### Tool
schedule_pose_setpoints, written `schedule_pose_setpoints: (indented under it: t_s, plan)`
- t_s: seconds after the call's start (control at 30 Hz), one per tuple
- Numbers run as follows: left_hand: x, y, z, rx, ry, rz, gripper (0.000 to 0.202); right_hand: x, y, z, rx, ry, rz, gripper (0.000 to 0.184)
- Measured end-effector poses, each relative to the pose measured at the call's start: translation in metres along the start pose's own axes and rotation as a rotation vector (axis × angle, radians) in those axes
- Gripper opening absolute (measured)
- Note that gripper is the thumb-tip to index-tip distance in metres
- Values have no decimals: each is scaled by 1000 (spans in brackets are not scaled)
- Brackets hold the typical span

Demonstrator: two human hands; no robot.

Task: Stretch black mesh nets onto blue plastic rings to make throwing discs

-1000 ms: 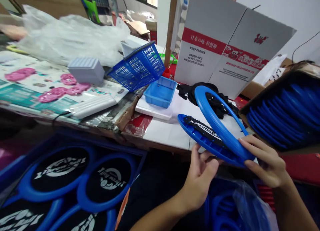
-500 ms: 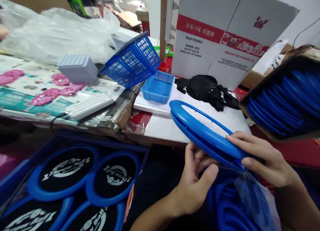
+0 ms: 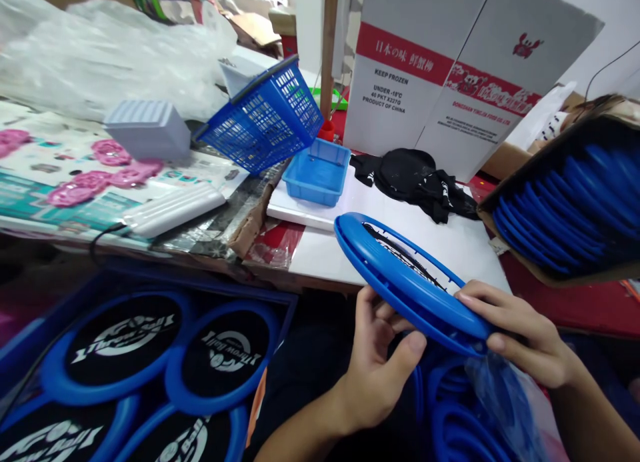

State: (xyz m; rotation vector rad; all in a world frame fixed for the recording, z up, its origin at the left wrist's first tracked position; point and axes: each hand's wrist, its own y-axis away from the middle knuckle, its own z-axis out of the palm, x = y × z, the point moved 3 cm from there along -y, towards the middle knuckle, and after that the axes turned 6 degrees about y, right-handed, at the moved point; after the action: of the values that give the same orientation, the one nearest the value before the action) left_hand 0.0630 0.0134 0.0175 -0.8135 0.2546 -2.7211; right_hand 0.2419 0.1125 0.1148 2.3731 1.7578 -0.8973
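A blue plastic throw-disc rim (image 3: 415, 289) is tilted above the front of the table. Its two rings lie one over the other, with a gap along the near edge. Inside its opening a strip of black cloth with white lettering (image 3: 395, 249) shows. My right hand (image 3: 520, 329) grips the right end, fingers on top and thumb at the near edge. My left hand (image 3: 383, 362) holds it from below with curled fingertips, its thumb standing away. Below, more blue rings (image 3: 460, 409) lie beside a clear plastic bag (image 3: 505, 395).
Finished black-centred discs (image 3: 223, 352) fill a blue crate at lower left. A carton of blue rings (image 3: 560, 209) stands at right. Black cloth pieces (image 3: 410, 172), a small blue tray (image 3: 317, 175) and a blue basket (image 3: 265, 115) sit behind, before a tall white carton (image 3: 400, 82).
The throw-disc rim has tilted and dropped slightly, and lettered black cloth now shows in its opening. My left hand has shifted a little left and down with it.
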Motion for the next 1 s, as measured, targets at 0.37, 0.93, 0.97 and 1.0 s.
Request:
schedule_pose_setpoints:
  t_s: [0.37,0.93,0.97,1.0]
  plan:
    - [4,4,-2,0,-35,-15,45,-10,8,8,-18,-16,-10,52]
    - [10,4,-6,114,-104,-75,65,-9,15,14,1,-124,23,53]
    - [10,4,-6,116,-104,-78,66,-9,15,14,-1,-122,22,53]
    - [10,4,-5,118,-105,-82,68,-9,16,15,-2,-121,20,53]
